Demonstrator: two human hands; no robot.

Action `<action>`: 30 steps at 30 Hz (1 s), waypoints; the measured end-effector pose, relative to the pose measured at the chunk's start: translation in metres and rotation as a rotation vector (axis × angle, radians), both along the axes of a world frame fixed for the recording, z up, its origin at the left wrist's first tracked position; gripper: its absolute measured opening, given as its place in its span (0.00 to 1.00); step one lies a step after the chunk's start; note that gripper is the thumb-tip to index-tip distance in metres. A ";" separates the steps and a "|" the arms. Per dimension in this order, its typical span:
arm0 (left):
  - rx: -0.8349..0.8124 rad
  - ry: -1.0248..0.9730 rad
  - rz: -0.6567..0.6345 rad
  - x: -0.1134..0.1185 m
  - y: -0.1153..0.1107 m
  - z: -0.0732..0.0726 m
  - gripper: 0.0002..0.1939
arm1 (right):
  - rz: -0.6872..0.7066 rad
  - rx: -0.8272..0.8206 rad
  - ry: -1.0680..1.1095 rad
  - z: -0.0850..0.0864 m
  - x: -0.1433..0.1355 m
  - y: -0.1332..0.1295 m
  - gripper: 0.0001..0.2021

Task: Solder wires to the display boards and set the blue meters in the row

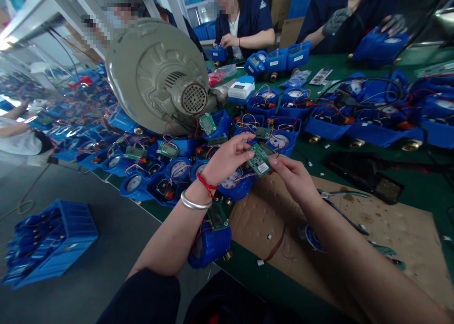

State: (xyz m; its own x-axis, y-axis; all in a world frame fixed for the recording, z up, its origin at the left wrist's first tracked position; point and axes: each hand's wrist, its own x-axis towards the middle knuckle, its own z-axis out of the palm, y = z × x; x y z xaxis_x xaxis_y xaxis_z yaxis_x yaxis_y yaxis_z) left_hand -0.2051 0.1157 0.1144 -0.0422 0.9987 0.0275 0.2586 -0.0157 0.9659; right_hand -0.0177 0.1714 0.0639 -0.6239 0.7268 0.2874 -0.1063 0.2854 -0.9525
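Note:
Between my two hands is a small green circuit board (259,159) with a white label, tilted above the blue meter housings. My left hand (232,157) grips the board's left edge, its fingers curled. At the board's right edge, my right hand (291,172) pinches, with a short red wire at the fingertips. Just under the hands lies a round-dialled blue meter (236,184) with loose coloured wires. Near my left forearm, another green board (217,217) rests on a blue meter (210,246) at the table's front edge.
A large grey blower (156,75) stands behind rows of open blue meters. Right of centre, cardboard (400,239) bears pliers, a solder spool and wires, beside a black tray (386,187). A blue crate (76,232) sits on the floor. Two people handle meters across the table.

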 end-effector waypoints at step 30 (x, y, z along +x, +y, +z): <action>0.386 0.651 0.290 -0.002 -0.011 0.015 0.18 | -0.087 -0.054 -0.005 -0.006 -0.001 0.002 0.19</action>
State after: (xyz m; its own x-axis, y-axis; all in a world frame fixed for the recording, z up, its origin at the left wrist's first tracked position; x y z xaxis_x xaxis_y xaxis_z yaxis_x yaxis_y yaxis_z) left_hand -0.2071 0.1051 0.1296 -0.1545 0.8657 0.4760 0.8122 -0.1631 0.5602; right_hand -0.0184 0.1734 0.0578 -0.5588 0.7927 0.2436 -0.0783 0.2420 -0.9671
